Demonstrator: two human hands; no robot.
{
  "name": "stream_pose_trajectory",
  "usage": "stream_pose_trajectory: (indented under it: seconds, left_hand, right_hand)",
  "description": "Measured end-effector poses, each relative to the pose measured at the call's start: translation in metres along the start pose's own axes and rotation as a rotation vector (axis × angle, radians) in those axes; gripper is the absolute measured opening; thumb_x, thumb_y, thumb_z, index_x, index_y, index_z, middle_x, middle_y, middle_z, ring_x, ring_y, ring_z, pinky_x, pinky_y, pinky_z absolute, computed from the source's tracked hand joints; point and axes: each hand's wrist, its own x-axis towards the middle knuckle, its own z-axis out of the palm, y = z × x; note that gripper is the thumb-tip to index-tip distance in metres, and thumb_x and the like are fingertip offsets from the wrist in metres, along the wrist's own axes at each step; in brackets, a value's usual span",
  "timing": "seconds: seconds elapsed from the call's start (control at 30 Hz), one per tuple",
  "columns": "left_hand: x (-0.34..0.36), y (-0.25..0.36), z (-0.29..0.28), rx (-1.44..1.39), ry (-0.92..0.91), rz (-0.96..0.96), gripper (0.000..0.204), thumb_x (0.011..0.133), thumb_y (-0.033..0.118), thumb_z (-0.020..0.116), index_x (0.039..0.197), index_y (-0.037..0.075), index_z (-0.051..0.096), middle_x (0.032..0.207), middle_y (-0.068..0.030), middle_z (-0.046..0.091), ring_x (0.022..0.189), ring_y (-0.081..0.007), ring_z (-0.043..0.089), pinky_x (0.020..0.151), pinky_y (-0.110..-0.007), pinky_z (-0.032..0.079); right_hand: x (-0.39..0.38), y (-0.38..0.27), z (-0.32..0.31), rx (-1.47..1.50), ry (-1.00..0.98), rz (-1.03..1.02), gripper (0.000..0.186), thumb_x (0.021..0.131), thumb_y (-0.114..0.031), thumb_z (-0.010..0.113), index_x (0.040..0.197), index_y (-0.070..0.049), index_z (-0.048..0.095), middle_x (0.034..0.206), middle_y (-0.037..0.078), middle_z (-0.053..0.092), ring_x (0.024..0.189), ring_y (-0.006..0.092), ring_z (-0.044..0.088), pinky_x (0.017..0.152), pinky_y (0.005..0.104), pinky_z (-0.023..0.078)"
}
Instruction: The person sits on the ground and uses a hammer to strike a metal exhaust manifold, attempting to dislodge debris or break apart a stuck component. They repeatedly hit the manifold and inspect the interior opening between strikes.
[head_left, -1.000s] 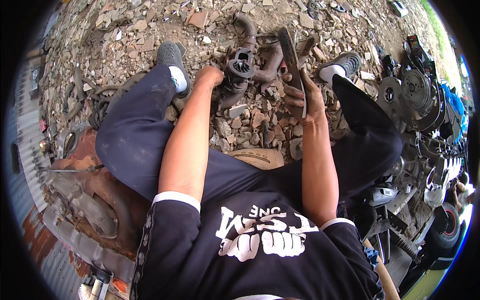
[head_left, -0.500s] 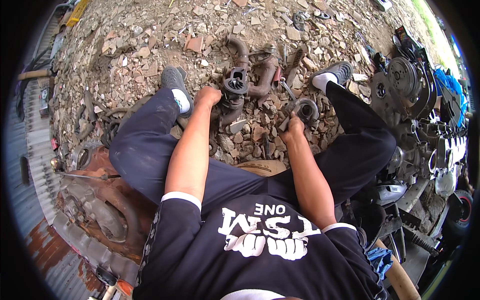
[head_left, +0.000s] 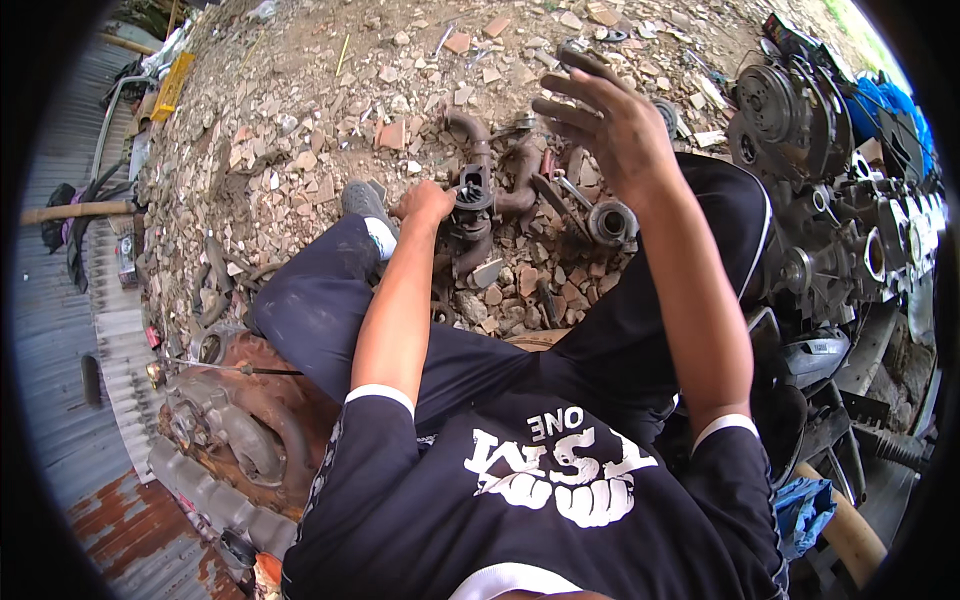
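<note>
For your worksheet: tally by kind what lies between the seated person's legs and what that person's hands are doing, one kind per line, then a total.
Rusty curved pipe casting: 1
Round metal ring part: 1
Hands gripping the casting: 1, the left hand
Hands raised and empty: 1, the right hand
Total: 4

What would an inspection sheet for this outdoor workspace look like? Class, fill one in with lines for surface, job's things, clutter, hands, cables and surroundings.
Surface: bare ground strewn with broken brick and stone.
Job's things: rusty pipe manifold on the rubble between the person's legs; a round metal flanged part lies to its right.
Clutter: scattered brick chips; a rusty engine casing at the person's left.
Hands: left hand closed on the manifold's flange; right hand raised, fingers spread, holding nothing.
Cables: nothing seen for certain; a thin rod or wire lies across the rusty casing.
Surroundings: engine block with pulleys at right; corrugated sheeting at left.
</note>
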Motion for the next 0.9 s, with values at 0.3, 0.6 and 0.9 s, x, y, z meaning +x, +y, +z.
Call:
stream_pose_trajectory:
  seconds: [0.3, 0.6, 0.9]
  left_hand:
    - [-0.128, 0.020, -0.161, -0.243, 0.329, 0.665, 0.052, 0.093, 0.052, 0.067, 0.126, 0.012, 0.069, 0.114, -0.0155, 0.073, 0.107, -0.0304, 0.070, 0.095, -0.040, 0.052]
    - [-0.100, -0.079, -0.160, -0.401, 0.359, 0.522, 0.043, 0.089, 0.044, 0.073, 0.115, 0.010, 0.074, 0.102, -0.0154, 0.076, 0.096, -0.0277, 0.073, 0.090, -0.038, 0.054]
    - [-0.095, -0.076, -0.159, -0.517, 0.409, 0.606, 0.041, 0.089, 0.043, 0.070, 0.112, 0.009, 0.074, 0.102, -0.0212, 0.074, 0.098, -0.0346, 0.072, 0.090, -0.043, 0.054]
  right_hand:
    - [-0.022, -0.080, 0.016, -0.231, -0.093, -0.108, 0.045, 0.100, -0.022, 0.061, 0.140, -0.002, 0.055, 0.131, 0.016, 0.064, 0.116, 0.0268, 0.066, 0.099, 0.0376, 0.053]
    - [-0.038, -0.136, 0.111, -0.820, -0.397, -0.206, 0.051, 0.101, -0.033, 0.062, 0.144, -0.007, 0.054, 0.130, 0.012, 0.065, 0.112, 0.0216, 0.066, 0.095, 0.0335, 0.051]
    - [-0.040, -0.108, 0.112, -0.853, -0.431, -0.207, 0.058, 0.097, -0.040, 0.068, 0.142, -0.006, 0.055, 0.129, 0.015, 0.065, 0.111, 0.0230, 0.067, 0.094, 0.0345, 0.053]
